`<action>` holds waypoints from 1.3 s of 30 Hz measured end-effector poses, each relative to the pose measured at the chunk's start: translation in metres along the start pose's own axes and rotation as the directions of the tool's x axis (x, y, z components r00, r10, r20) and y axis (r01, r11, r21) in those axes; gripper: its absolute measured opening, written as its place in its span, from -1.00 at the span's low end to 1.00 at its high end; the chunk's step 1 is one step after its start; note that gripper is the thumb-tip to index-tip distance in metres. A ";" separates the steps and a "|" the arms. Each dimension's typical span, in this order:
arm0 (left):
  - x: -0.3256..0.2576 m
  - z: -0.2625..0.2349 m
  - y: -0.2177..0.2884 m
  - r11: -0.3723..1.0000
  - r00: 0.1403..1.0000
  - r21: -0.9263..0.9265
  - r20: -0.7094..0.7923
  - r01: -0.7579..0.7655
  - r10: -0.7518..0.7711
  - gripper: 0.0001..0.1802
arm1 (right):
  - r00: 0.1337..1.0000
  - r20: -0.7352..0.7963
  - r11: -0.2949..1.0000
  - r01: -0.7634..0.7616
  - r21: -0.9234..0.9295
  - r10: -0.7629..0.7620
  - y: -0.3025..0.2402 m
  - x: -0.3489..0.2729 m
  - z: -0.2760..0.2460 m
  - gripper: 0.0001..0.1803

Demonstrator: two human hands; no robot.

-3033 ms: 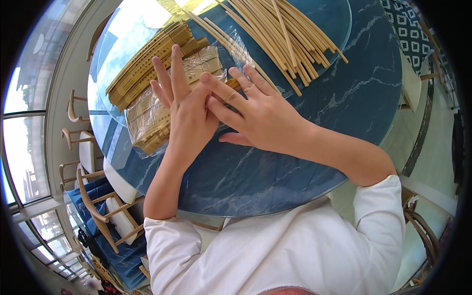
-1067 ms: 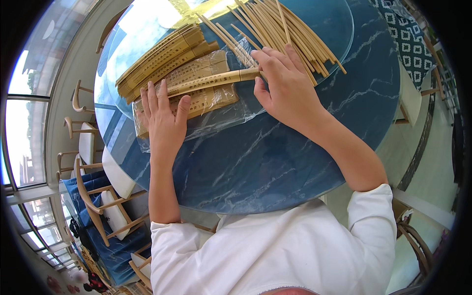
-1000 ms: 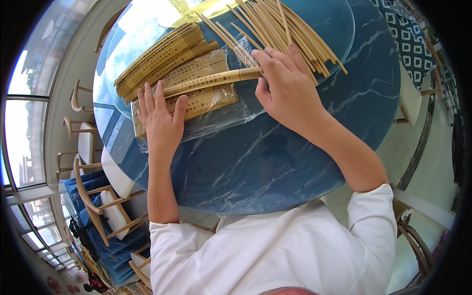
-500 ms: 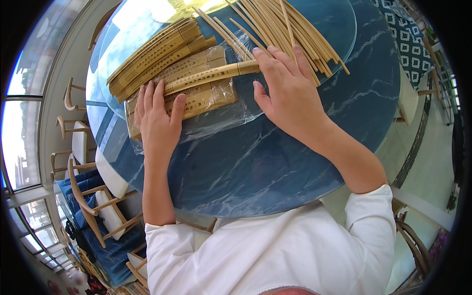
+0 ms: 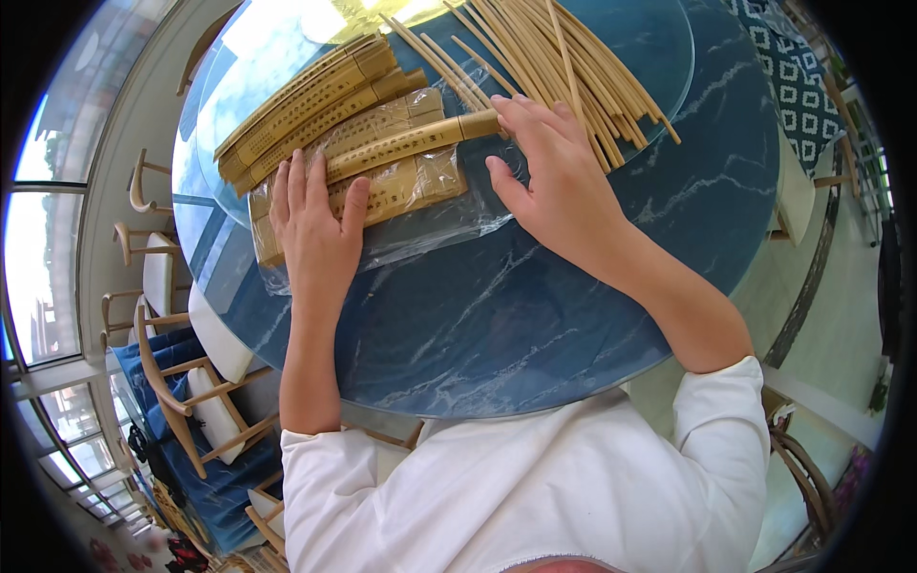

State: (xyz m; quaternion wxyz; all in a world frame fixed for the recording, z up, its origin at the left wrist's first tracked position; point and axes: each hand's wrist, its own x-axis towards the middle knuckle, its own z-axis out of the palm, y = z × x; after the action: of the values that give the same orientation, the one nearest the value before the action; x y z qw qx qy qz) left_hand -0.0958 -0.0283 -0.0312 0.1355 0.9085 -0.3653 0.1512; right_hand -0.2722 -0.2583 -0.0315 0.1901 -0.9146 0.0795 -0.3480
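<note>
Since three seconds ago our hands have parted: they were crossed together over the packets, and now each lies on its own end of the work, little shifted over the last half second. At far left, beyond the table edge, we note wooden chairs point(image 5: 181, 382) with pale cushions beside the windows. On the blue marbled round table point(image 5: 535, 315) our left hand point(image 5: 315, 234) lies flat, palm down, fingers straight and slightly spread, pressing the near end of a clear plastic bag point(image 5: 430, 224) of paper-sleeved chopstick packets point(image 5: 401, 186); it grips nothing. Just beyond it a stack of loose sleeved packets point(image 5: 306, 100) lies slanted on the glass turntable point(image 5: 659, 57). One sleeved pair point(image 5: 411, 148) lies across the bag top, running up to the right. Our right hand point(image 5: 559, 186) meets its far end, fingers loosely curled and fingertips touching it, thumb held apart below. Behind that hand a fan of bare bamboo chopsticks point(image 5: 554, 57) spreads over the turntable.
</note>
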 end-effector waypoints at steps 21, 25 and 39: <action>0.005 -0.033 0.011 0.976 0.969 -0.086 0.129 -0.201 0.211 -0.62 | 0.910 0.326 0.939 0.314 -0.139 -0.256 -0.019 0.055 0.012 -0.88; -0.009 -0.018 0.008 0.956 0.958 0.077 -0.027 -0.284 0.287 -0.59 | 0.894 0.376 0.946 0.304 -0.115 -0.242 -0.024 0.061 0.013 -0.87; -0.017 -0.024 0.006 0.897 0.910 0.167 0.001 -0.409 0.415 -0.53 | 0.779 0.603 0.962 0.265 -0.067 -0.173 -0.039 0.078 -0.001 -0.75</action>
State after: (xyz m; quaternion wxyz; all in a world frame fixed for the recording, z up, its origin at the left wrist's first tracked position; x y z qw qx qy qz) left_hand -0.1157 -0.0129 -0.0144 0.0320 0.8160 -0.5330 0.2216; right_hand -0.2143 -0.2441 0.0319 0.0954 -0.9916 -0.0650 -0.0587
